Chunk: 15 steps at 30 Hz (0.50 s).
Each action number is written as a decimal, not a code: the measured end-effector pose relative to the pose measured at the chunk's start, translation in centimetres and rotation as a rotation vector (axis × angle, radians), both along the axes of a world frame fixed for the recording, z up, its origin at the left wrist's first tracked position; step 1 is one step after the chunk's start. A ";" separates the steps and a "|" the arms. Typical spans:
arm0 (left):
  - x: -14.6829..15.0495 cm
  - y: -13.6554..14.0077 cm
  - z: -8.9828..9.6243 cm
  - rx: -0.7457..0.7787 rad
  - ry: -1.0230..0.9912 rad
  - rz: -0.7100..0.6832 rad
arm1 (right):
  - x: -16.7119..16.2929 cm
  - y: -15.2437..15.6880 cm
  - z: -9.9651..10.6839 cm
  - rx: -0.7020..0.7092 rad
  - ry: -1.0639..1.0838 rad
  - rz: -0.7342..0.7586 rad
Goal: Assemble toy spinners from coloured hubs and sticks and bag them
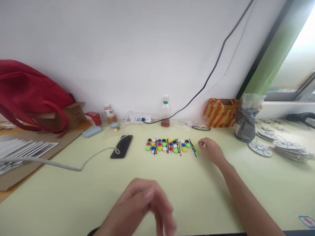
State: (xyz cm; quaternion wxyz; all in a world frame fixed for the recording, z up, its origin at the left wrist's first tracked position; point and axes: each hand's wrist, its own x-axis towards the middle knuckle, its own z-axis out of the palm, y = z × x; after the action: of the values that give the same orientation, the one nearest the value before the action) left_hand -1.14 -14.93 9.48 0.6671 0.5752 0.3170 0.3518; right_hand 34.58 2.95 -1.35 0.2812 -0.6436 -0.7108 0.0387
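Observation:
On the table lies a row of small round discs (164,144) in black, white, blue, red, yellow and green. Thin coloured strips (168,146) lie in slanted bundles between groups of discs, and another bundle of strips (193,148) is at the right end. My right hand (211,150) rests beside that end, its thumb and fingertips drawn together close to a green strip; whether something is between them is too small to make out. Nearer to me, my left hand (144,206) is raised over the table, somewhat blurred, with loosely bent, parted fingers and nothing visible in them.
A black phone (122,147) with a pale cable is left of the discs. Behind stand a bottle (165,111), a power strip (137,118) and a striped bag (218,113). Stacked white discs (290,149) lie right; a red backpack (31,95) is left.

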 end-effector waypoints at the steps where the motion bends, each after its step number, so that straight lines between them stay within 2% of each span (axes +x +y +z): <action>1: 0.6 1.5 0.0 0.013 0.036 -0.026 | -0.7 -0.1 -0.1 -0.004 0.004 0.060; 3: 1.7 4.6 -0.7 0.141 0.282 0.008 | -2.1 -0.3 -0.3 -0.004 0.007 0.155; 5: 2.4 7.4 -2.2 0.330 0.484 0.028 | -3.3 -0.6 -0.4 0.008 0.005 0.204; 6: 2.6 8.7 -3.2 0.376 0.539 0.022 | -3.8 -0.7 -0.5 0.014 -0.001 0.217; 9: 2.8 11.8 -6.2 0.412 0.565 -0.015 | -4.2 -0.9 -0.5 0.024 -0.031 0.206; 11: 2.7 13.2 -7.9 0.474 0.567 0.065 | -3.7 -0.7 -0.6 0.033 -0.050 0.152; 15: 2.3 14.2 -9.6 0.419 0.469 0.142 | -2.0 0.1 -1.1 0.031 -0.086 0.029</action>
State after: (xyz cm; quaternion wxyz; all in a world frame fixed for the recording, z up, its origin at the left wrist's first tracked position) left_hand 1.21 -0.78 -0.12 0.4167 0.7419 0.4221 0.3127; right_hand 32.54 3.03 -2.48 0.2598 -0.6299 -0.7319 0.0038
